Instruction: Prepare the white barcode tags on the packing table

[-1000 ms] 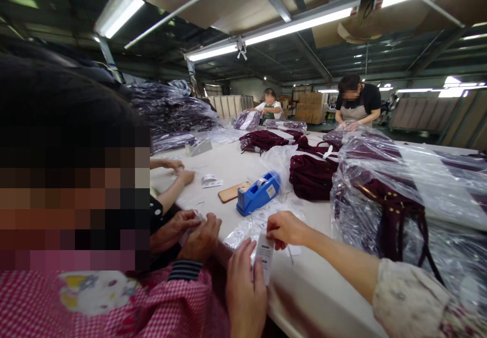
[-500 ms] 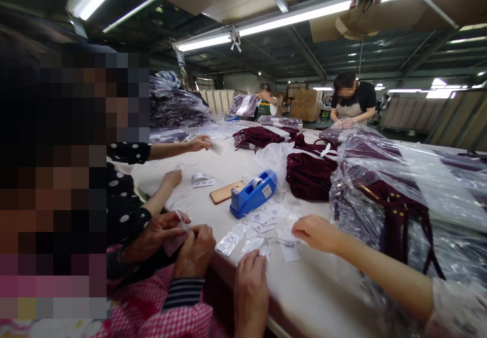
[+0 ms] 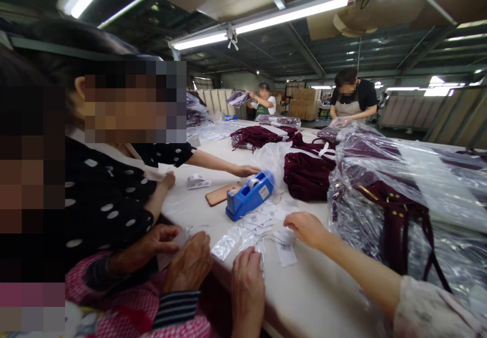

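My right hand [image 3: 308, 230] reaches in from the right, its thumb and fingers pinched at the top of a white barcode tag [image 3: 286, 250] that hangs just above or on the table. At the table's near edge, my left hand [image 3: 249, 274] has its fingers bent together over a small clear plastic bag [image 3: 259, 246]; its fingertips are partly hidden. More clear bags [image 3: 228, 241] lie left of it. Between and beyond my hands, several white tags [image 3: 258, 218] with strings are spread in front of a blue tape dispenser [image 3: 247, 198].
Left of the dispenser lies a phone [image 3: 220, 195]. Dark red garments [image 3: 310, 175] and a stack of plastic-wrapped ones [image 3: 380, 191] fill the right side. Close at my left, a co-worker's hands [image 3: 190, 259] hold a small bag; another co-worker's arm [image 3: 216, 163] stretches over the table [image 3: 323, 287].
My right hand has shifted slightly left, and the tag's barcode now shows. The polka-dot co-worker has leaned forward, reaching out to the tape dispenser. My left hand has barely moved.
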### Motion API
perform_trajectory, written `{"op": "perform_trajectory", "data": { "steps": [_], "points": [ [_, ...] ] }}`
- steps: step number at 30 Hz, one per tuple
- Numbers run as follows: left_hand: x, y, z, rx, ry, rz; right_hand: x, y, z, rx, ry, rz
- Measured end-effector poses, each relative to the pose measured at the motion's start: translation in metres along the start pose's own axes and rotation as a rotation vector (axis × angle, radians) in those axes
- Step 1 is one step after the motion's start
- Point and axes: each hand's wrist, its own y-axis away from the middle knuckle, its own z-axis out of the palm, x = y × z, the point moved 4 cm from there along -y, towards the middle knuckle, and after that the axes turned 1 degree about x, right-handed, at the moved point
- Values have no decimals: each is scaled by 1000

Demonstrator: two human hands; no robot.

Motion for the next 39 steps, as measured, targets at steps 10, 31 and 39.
{"op": "perform_trajectory", "data": {
  "steps": [10, 31, 39],
  "points": [
    [-1, 1, 5, -53, -59, -23, -15, -51, 10, -348, 52, -23],
    [13, -13, -15, -149, -157, -32, 56, 7, 15, -512, -448, 262],
    [15, -20, -18, -162, -180, -17, 68, 36, 12, -720, -540, 380]
  ]
}}
